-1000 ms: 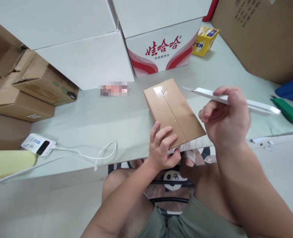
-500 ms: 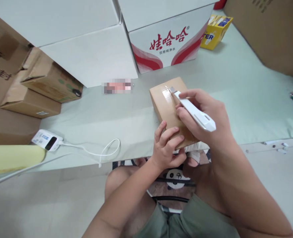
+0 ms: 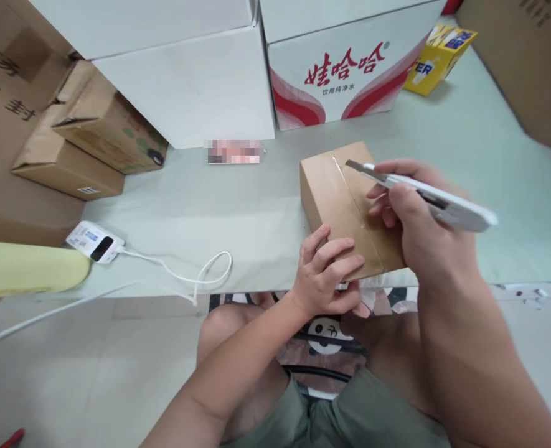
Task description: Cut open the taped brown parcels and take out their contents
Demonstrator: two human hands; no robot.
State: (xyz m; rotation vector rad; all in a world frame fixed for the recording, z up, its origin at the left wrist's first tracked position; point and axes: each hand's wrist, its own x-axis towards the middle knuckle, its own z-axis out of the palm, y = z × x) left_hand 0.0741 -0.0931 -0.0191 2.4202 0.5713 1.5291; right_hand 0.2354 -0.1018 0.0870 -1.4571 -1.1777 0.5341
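Pale green cloth (image 3: 251, 205) is bearing cardboard box (image 3: 334, 196) at front edge, white cartons (image 3: 186, 93) standing behind. Left hand (image 3: 322, 270) is clasping box's near end; right hand (image 3: 431, 233) is gripping utility knife (image 3: 462, 208), blade (image 3: 363, 168) pointing near seam (image 3: 355, 205).

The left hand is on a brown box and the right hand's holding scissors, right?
Not scissors: the right hand is holding a white utility knife, as the head view shows. The left hand is indeed on a brown box.

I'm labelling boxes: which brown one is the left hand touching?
The taped box beneath the knife: the left hand grips its near end; other brown boxes stand untouched at the sides.
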